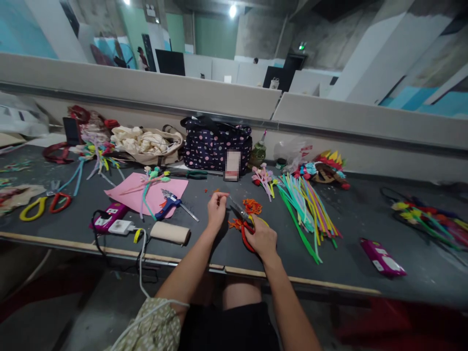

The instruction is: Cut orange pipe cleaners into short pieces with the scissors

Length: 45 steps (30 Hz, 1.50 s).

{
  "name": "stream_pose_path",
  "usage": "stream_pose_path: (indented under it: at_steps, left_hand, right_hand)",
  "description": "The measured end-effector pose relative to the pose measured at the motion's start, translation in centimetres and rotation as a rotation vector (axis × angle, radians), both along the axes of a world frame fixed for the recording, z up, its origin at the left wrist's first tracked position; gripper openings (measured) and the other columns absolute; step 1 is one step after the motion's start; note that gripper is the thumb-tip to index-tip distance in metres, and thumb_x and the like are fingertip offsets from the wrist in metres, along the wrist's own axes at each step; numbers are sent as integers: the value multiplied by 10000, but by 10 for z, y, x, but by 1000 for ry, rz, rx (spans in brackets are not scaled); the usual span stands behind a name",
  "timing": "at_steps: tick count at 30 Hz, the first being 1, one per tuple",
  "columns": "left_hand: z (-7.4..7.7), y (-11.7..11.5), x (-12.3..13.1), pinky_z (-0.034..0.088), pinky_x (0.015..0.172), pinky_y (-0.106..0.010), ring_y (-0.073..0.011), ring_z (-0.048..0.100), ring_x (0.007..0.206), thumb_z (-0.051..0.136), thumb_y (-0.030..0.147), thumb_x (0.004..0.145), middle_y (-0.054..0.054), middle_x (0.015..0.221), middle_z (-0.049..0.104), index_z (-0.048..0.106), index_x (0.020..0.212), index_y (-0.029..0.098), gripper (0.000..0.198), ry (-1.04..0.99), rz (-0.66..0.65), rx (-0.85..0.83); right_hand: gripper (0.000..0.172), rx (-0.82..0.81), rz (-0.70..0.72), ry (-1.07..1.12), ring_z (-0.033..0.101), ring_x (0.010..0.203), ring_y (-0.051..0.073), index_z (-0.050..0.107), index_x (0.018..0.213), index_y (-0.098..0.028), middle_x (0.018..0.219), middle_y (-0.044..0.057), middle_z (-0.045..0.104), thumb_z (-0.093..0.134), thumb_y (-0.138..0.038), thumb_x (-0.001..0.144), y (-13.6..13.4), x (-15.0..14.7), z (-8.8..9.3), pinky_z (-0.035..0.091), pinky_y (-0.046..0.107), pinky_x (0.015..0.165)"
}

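My right hand [260, 238] grips red-handled scissors [242, 220], their blades pointing up and left toward my left hand. My left hand [216, 209] is closed in a pinch on a small piece I cannot make out, held just above the dark table [343, 263]. Orange pipe-cleaner pieces [252, 206] lie right behind the scissors. To the right lies a loose pile of coloured pipe cleaners [305, 207].
A blue glue gun [168, 204] rests on pink paper [131, 191]. A power strip [108, 217], a white adapter, a beige roll [170, 233], a polka-dot bag [218, 145], yellow and red scissors [46, 204] and a purple packet [382, 257] are around. A low wall runs behind.
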<state>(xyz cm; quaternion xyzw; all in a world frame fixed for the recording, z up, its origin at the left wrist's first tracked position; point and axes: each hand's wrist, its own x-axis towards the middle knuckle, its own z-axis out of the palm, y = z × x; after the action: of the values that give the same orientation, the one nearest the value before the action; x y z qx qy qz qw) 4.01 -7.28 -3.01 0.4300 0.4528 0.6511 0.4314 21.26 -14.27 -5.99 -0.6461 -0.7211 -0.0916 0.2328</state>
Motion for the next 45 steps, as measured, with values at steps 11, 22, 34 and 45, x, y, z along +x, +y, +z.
stream_pose_path:
  at_steps: [11, 22, 34, 45]
  left_hand:
    - [-4, -2, -1, 376, 884, -327, -215, 573, 979, 522, 225, 810, -68, 1081, 648, 595, 804, 223, 74, 264, 55, 126]
    - [-18, 12, -13, 416, 734, -271, -171, 539, 777, 539, 242, 763, -28, 783, 555, 567, 766, 203, 49, 174, 313, 44]
    - [-31, 12, -18, 356, 445, -164, -54, 459, 477, 624, 319, 665, 35, 704, 528, 501, 841, 178, 257, -193, 139, -94]
    - [-27, 8, -39, 426, 476, -196, -51, 477, 478, 713, 338, 607, 10, 680, 580, 607, 810, 134, 306, -254, -109, -111]
  right_hand:
    - [442, 47, 52, -36, 617, 816, 186, 578, 1173, -209, 965, 74, 671, 519, -484, 832, 0, -2, 1, 421, 266, 660]
    - [500, 127, 78, 158, 627, 960, 195, 524, 1246, -163, 1089, 99, 660, 524, -450, 836, -1, 0, -3, 474, 289, 789]
    - [460, -3, 23, 499, 649, 751, 188, 553, 1037, -167, 872, 75, 678, 579, -512, 733, 0, 11, -8, 497, 292, 668]
    - [302, -185, 56, 505, 643, 675, 162, 615, 910, -219, 790, 14, 692, 532, -472, 767, -12, -8, 13, 469, 258, 612]
